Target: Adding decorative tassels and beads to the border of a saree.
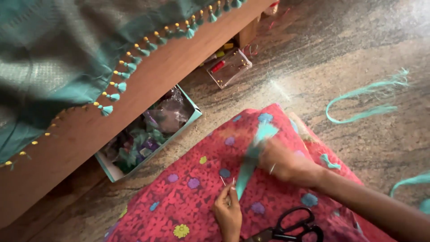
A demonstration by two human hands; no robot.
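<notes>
between both hands' fingers (232, 192) stretches a teal thread bundle (251, 161).

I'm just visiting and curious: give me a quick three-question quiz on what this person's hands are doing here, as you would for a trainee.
1. True or false: the black scissors are held in the right hand.
2. Multiple choice: the teal thread bundle stretches between A) both hands, B) the open box and the floor, C) the scissors' blades.
3. What colour are the tassels along the draped teal cloth?

Key
1. False: they lie on the red flowered fabric, untouched.
2. A: the left hand pinches its lower end, and the right hand holds the upper end.
3. Teal, with yellow beads.
</notes>
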